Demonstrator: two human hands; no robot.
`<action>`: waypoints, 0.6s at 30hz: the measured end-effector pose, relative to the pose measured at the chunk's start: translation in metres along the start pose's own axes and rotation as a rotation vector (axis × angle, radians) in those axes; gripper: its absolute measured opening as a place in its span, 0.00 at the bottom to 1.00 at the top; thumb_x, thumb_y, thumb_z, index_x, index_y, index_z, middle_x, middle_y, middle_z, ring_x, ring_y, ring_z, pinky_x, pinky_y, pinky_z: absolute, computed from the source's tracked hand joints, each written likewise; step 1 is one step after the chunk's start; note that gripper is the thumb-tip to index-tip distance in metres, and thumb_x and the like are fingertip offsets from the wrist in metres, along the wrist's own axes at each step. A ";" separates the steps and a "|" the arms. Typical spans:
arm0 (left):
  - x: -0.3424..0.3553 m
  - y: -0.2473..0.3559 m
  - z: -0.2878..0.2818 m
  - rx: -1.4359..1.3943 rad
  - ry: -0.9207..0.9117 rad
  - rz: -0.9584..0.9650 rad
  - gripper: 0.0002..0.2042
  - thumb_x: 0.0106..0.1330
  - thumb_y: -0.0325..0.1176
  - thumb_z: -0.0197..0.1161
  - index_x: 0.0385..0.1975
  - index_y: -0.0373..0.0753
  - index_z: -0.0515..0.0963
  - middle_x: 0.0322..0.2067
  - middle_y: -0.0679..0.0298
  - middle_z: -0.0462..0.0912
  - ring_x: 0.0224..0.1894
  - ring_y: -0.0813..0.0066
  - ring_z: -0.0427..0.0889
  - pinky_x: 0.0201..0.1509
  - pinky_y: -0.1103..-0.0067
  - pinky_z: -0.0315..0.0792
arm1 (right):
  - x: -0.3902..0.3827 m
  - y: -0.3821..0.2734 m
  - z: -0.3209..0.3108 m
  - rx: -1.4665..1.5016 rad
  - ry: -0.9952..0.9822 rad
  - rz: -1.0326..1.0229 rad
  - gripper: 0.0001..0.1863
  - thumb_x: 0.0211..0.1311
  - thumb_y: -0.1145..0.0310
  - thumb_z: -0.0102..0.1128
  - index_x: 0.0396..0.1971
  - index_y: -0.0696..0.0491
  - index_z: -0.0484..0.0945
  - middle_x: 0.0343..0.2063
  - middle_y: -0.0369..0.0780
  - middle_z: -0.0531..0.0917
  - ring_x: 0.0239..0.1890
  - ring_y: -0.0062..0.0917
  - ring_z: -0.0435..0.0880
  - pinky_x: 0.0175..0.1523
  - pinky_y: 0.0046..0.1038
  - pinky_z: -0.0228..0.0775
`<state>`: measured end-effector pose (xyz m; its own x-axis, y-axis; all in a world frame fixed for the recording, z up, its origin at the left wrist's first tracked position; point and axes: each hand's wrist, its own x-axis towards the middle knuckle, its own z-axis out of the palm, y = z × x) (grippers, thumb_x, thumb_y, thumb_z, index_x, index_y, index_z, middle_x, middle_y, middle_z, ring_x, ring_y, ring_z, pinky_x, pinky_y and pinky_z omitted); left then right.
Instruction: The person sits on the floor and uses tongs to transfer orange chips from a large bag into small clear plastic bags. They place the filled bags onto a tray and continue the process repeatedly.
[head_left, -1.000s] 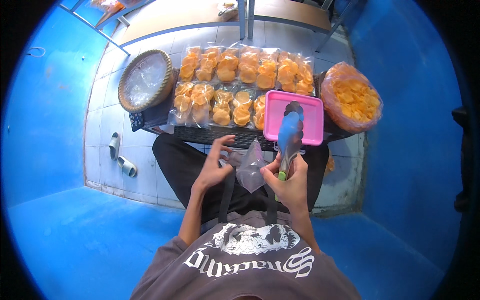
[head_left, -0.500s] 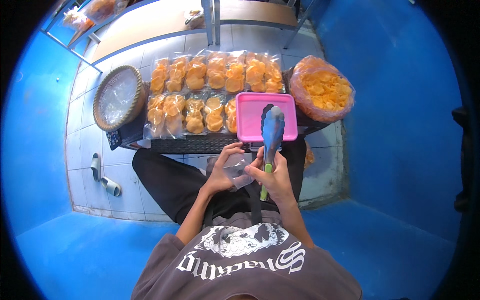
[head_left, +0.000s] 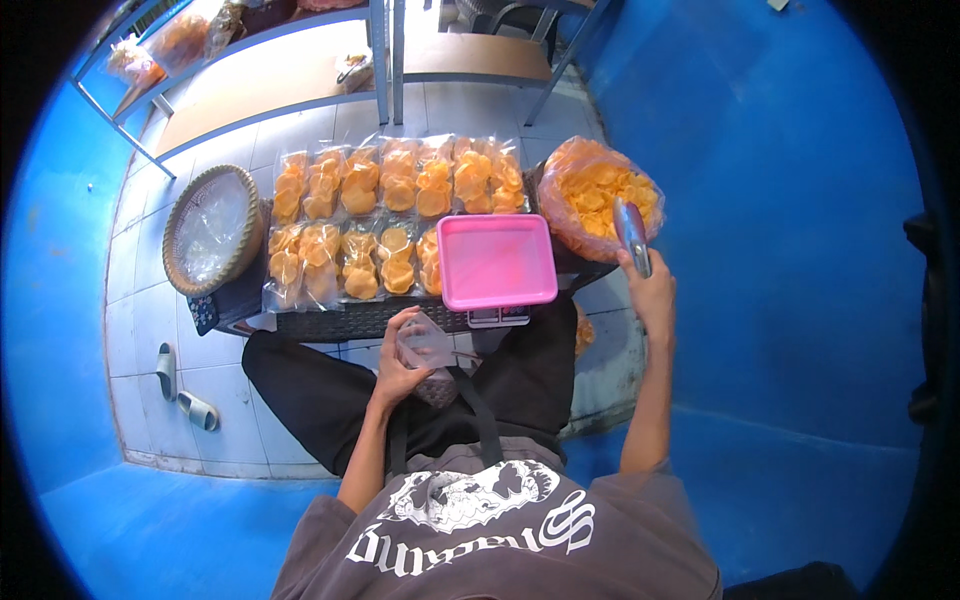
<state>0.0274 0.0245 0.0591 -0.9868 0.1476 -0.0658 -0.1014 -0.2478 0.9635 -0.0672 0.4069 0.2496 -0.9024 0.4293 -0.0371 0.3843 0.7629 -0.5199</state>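
My left hand (head_left: 396, 360) is closed on a clear plastic bag (head_left: 427, 345), held with its mouth up over my lap. My right hand (head_left: 652, 288) is wrapped round metal tongs (head_left: 631, 228), whose head reaches over the near edge of a big plastic sack of orange chips (head_left: 600, 195) at the right. The tips of the tongs lie against the chips; whether any are gripped I cannot tell. A pink tray (head_left: 497, 262) rests on a small scale (head_left: 498, 317) at the near right of the dark woven table.
Two rows of clear packets of chips (head_left: 359, 265) cover most of the table (head_left: 340, 325). On its left stands a round basket (head_left: 172, 228) lined with clear plastic bags. Metal shelves (head_left: 280, 80) rise behind. Slippers (head_left: 198, 410) lie on the tiles; blue walls (head_left: 790, 250) flank me.
My right hand has swung from beside the bag out to the right, taking the tongs to the chip sack. My left hand keeps the plastic bag. The view has shifted somewhat.
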 end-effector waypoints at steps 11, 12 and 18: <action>0.024 0.005 -0.041 0.116 0.130 0.047 0.41 0.47 0.22 0.79 0.65 0.41 0.67 0.64 0.63 0.67 0.54 0.75 0.74 0.57 0.78 0.76 | 0.103 0.062 0.008 -0.376 0.052 -0.008 0.24 0.56 0.48 0.71 0.44 0.50 0.88 0.37 0.50 0.89 0.42 0.48 0.89 0.45 0.46 0.78; 0.020 0.004 -0.042 0.078 0.179 0.030 0.41 0.48 0.23 0.80 0.65 0.41 0.67 0.63 0.64 0.68 0.54 0.76 0.74 0.57 0.78 0.77 | 0.105 0.067 0.012 -0.351 0.069 -0.013 0.24 0.56 0.48 0.72 0.45 0.51 0.88 0.36 0.50 0.89 0.40 0.47 0.89 0.44 0.44 0.78; 0.025 -0.012 -0.041 0.177 0.274 0.144 0.42 0.49 0.27 0.83 0.65 0.41 0.67 0.55 0.64 0.71 0.57 0.73 0.74 0.56 0.75 0.78 | 0.067 0.049 0.022 0.132 0.017 0.029 0.17 0.64 0.57 0.70 0.44 0.55 0.89 0.23 0.37 0.83 0.17 0.20 0.78 0.24 0.28 0.69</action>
<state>-0.0012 -0.0075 0.0350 -0.9889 -0.1454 0.0300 0.0411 -0.0738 0.9964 -0.1127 0.4624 0.2032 -0.8875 0.4592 -0.0393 0.3798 0.6804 -0.6268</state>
